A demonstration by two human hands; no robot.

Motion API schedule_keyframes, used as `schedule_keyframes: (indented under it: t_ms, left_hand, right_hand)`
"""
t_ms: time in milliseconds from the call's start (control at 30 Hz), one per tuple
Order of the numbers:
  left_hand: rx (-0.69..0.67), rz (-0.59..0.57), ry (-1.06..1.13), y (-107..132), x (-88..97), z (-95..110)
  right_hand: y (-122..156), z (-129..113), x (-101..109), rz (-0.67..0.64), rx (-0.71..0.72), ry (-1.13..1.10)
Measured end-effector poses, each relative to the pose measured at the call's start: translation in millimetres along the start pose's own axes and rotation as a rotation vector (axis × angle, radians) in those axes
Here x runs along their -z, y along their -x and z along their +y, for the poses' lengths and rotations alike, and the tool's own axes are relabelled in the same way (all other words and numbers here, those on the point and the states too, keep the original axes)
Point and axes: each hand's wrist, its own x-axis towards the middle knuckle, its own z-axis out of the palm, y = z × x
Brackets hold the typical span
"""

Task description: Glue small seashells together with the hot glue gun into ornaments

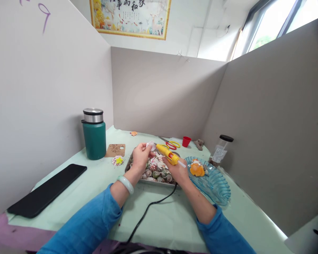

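Note:
My right hand (178,170) is wrapped round a yellow hot glue gun (164,152), a clear glue stick jutting from its back end and a black cord running down toward me. Between the fingertips of my left hand (141,157) is a whitish shell (150,145), close to the gun's nozzle. Both hands are above a metal tray (156,183) filled with many small shells (159,171). A pale bangle circles my left wrist.
Right of the tray stands a blue scalloped plate (219,188) bearing orange and white shells (197,169). Scissors (171,144), a red cup (186,141) and a clear jar (221,150) are farther back. At left are a green bottle (94,139), cardboard (115,150) and a black mat (49,190). Grey partitions (164,91) surround the table.

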Motion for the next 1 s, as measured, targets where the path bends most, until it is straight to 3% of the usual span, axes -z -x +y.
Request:
schedule_keyframes:
  t_ms: [733,833,1000]
  left_hand:
    - [0.011,0.023,0.019,-2.1,2.6,-1.9]
    - [0.034,-0.020,0.055,-1.7,2.1,-1.5]
    - [0.081,-0.197,0.103,1.1,0.1,-0.5]
  right_hand:
    - [0.7,-2.3,1.3,-0.016,0.008,0.000]
    - [0.5,-2.7,1.5,0.009,-0.005,-0.019]
    - [-2.3,1.2,0.8,0.082,-0.078,-0.108]
